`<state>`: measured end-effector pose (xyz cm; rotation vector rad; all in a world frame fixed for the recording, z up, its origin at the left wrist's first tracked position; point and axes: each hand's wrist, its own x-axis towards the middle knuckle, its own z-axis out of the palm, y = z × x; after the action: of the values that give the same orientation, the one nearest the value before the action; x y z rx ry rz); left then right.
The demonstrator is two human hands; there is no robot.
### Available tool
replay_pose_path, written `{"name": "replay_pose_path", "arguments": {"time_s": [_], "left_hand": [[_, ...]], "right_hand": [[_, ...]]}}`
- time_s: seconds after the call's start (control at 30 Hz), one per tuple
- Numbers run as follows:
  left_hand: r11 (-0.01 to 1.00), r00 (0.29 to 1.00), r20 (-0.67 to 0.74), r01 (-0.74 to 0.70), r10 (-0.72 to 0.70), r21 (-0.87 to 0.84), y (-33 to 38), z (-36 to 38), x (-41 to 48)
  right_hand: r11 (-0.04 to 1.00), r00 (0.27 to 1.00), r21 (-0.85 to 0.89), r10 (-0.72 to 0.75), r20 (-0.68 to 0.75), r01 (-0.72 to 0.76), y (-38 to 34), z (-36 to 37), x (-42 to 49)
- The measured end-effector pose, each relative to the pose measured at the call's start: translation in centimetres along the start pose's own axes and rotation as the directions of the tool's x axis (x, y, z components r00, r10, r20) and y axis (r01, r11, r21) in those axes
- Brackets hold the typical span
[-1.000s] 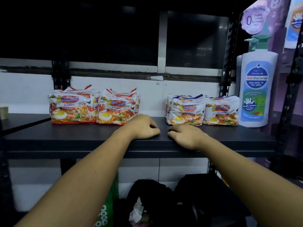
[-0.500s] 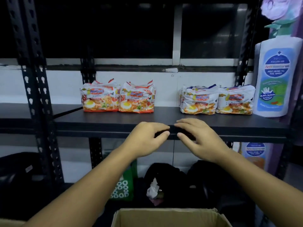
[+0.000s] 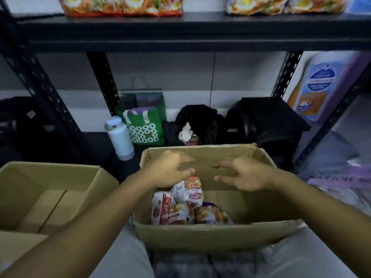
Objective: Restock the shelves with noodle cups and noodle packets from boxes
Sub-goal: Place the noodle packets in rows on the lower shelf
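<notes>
**Q:** Where is the stock?

**A:** The noodle packets [image 3: 180, 205] lie heaped in the left half of the open cardboard box [image 3: 200, 235], against its near wall.

**Q:** State of the hands?

**A:** My left hand [image 3: 168, 169] hovers directly above the heap with its fingers spread wide and loosely bent, gripping nothing. My right hand [image 3: 245, 173] hovers over the middle of the box, to the right of the heap. Its fingers are spread the same way, and it too holds nothing.

**Q:** Why that posture?

**A:** My judgement is that the palms face inward so I can close on a packet from both sides. A wide two-handed grasp suits soft packs, which slip and crush under a pinch.

**Q:** Appearance of the packets?

**A:** They are glossy pillow packs, mostly white with red-orange print. One lies barcode side up, and one shows a purple edge. They overlap at mixed angles, so I would lift the topmost first. More packets on the shelf [image 3: 120, 5] stand in rows above and beyond the box.
</notes>
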<state>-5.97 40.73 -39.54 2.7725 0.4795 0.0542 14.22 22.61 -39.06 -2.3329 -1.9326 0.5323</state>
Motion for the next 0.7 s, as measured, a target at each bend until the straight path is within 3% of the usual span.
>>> {"name": "replay_pose_path", "arguments": {"time_s": [0.17, 0.4, 0.57, 0.7], "left_hand": [[0.994, 0.970, 0.222, 0.089, -0.100, 0.062, -2.7, 5.1, 0.8], [0.988, 0.882, 0.448, 0.101, -0.144, 0.119, -6.3, 10.4, 3.7], [0.960, 0.862, 0.500, -0.064, -0.085, 0.274, -7.4, 13.4, 6.9], [0.887, 0.843, 0.538, -0.238, -0.014, 0.396, -7.4, 15.7, 8.6]], "right_hand": [[0.997, 0.981, 0.065, 0.021, 0.195, -0.035, 0.3, 4.2, 2.2], [0.981, 0.866, 0.096, 0.102, 0.489, -0.170, 2.2, 10.4, 7.2], [0.947, 0.802, 0.145, 0.154, 0.577, -0.286, 4.1, 15.4, 9.6], [0.873, 0.809, 0.356, 0.072, 0.583, -0.334, 4.8, 19.4, 10.0]]}}
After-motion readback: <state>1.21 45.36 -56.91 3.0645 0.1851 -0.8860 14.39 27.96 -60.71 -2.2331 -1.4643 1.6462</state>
